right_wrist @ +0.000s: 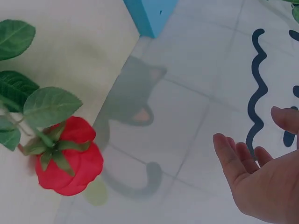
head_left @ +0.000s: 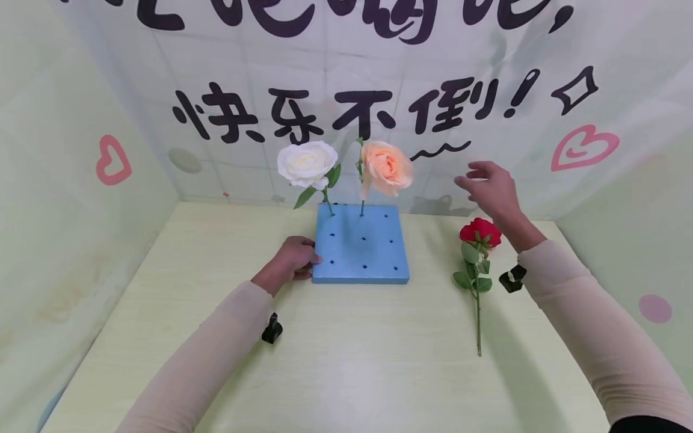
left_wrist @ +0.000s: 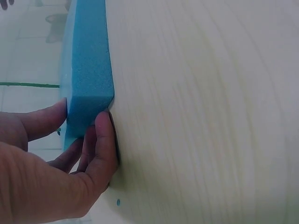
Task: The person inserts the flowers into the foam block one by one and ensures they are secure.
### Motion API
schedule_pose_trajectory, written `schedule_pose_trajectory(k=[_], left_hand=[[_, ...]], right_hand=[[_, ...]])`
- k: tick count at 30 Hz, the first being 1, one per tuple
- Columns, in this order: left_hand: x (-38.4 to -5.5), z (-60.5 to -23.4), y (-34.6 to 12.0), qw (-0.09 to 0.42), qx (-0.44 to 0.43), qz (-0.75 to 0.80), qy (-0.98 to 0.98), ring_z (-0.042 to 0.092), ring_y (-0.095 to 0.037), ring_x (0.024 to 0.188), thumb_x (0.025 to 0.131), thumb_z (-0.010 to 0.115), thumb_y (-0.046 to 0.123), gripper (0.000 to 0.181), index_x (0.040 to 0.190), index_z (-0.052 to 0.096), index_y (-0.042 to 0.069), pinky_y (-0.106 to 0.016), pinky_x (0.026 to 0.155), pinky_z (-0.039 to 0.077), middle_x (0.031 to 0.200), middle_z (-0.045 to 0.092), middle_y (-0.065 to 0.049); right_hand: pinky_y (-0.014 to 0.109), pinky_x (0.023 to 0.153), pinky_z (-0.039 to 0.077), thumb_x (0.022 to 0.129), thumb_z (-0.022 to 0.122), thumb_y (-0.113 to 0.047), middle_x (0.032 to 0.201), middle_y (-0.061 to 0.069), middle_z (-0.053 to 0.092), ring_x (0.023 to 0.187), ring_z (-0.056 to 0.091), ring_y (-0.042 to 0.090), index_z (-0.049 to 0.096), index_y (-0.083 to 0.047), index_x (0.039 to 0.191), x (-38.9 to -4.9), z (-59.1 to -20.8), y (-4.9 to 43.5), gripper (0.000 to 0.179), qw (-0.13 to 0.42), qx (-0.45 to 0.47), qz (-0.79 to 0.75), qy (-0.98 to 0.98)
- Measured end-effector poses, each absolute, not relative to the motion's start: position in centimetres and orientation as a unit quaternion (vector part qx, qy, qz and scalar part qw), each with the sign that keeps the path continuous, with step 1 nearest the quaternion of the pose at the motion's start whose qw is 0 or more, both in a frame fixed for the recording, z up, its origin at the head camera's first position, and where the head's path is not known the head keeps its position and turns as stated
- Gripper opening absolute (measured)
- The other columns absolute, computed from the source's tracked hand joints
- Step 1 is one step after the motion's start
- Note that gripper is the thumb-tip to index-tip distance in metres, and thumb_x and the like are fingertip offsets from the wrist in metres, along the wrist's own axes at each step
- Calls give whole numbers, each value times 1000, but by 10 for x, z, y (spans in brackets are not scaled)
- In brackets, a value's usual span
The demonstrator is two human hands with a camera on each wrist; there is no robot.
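A flat blue foam block (head_left: pixel 373 252) with rows of small holes lies on the table. My left hand (head_left: pixel 295 257) holds its left edge; in the left wrist view the thumb (left_wrist: pixel 49 119) is on the top face and the fingers (left_wrist: pixel 105 147) are against the side. A white rose (head_left: pixel 307 163) and a peach rose (head_left: pixel 387 167) stand upright in holes of the back row. My right hand (head_left: pixel 491 187) is raised on the right, fingers loosely bent and holding nothing. Below it a red rose (head_left: pixel 480 233) lies on the table, its stem toward me.
The pale wooden table (head_left: pixel 335 361) meets a printed cloth backdrop (head_left: pixel 260 174) just behind the foam block. Light side walls (head_left: pixel 59 240) enclose it left and right. Each wrist carries a small black device (head_left: pixel 272 329).
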State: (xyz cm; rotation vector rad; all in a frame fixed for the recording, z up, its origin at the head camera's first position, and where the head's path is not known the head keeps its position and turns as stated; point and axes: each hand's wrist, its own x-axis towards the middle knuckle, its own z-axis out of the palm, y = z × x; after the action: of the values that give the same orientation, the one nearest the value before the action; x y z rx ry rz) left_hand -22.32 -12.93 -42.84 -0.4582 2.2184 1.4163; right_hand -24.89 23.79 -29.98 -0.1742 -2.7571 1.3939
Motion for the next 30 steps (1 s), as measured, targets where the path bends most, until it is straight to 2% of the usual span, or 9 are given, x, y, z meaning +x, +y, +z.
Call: schedule_pose_trajectory(k=[7, 10, 13, 17, 20, 21, 26, 30], left_hand=[[-223, -427, -130, 231, -169, 514, 808, 57, -26, 85, 91, 61, 7, 54, 142, 44, 4, -30, 66, 56, 121, 54, -16], [-223, -427, -130, 232, -170, 513, 809, 58, -26, 86, 92, 61, 7, 54, 143, 43, 4, -31, 66, 56, 125, 53, -16], [-222, -427, -129, 233, -169, 514, 808, 58, -26, 86, 92, 61, 6, 55, 144, 43, 4, -31, 66, 56, 126, 54, -16], [-222, -428, -129, 233, -166, 518, 806, 59, -27, 86, 91, 61, 6, 56, 144, 42, 4, -30, 64, 56, 125, 55, -17], [-222, -429, -129, 233, -166, 519, 806, 59, -27, 86, 92, 61, 6, 56, 144, 42, 4, -30, 64, 56, 121, 55, -17], [-223, -430, -129, 233, -166, 518, 806, 59, -27, 87, 92, 61, 7, 56, 144, 42, 4, -30, 64, 56, 120, 55, -17], [-222, -430, -129, 233, -163, 519, 806, 58, -27, 88, 92, 60, 8, 55, 144, 42, 5, -30, 65, 56, 118, 55, -16], [-222, -430, -130, 233, -161, 524, 803, 57, -26, 87, 92, 60, 7, 56, 145, 42, 5, -30, 65, 56, 118, 55, -16]], right_hand=[[34, 85, 55, 92, 61, -48, 139, 20, 50, 116, 57, 33, 36, -3, 148, -242, -309, 269, 76, 6, -86, 448, -890], [36, 83, 55, 92, 60, -50, 137, 22, 51, 112, 59, 31, 38, 0, 146, -239, -314, 279, 77, 3, -89, 451, -888], [39, 84, 54, 91, 59, -52, 137, 23, 51, 98, 65, 19, 40, 2, 144, -235, -317, 288, 78, -5, -95, 449, -889], [40, 86, 54, 91, 58, -55, 135, 25, 52, 99, 67, 27, 44, 3, 141, -230, -323, 296, 79, -26, -114, 440, -890], [38, 85, 55, 91, 57, -56, 133, 27, 53, 113, 60, 38, 46, 4, 140, -227, -328, 301, 78, -46, -125, 437, -889], [38, 85, 56, 91, 57, -55, 133, 28, 53, 113, 61, 38, 46, 4, 139, -226, -330, 304, 78, -54, -126, 437, -889], [40, 86, 55, 91, 58, -55, 126, 29, 57, 97, 70, 27, 47, 7, 137, -222, -341, 311, 78, -95, -127, 430, -889], [37, 80, 58, 90, 61, -53, 103, 17, 69, 81, 72, 19, 51, 7, 130, -219, -349, 313, 73, -119, -131, 437, -882]])
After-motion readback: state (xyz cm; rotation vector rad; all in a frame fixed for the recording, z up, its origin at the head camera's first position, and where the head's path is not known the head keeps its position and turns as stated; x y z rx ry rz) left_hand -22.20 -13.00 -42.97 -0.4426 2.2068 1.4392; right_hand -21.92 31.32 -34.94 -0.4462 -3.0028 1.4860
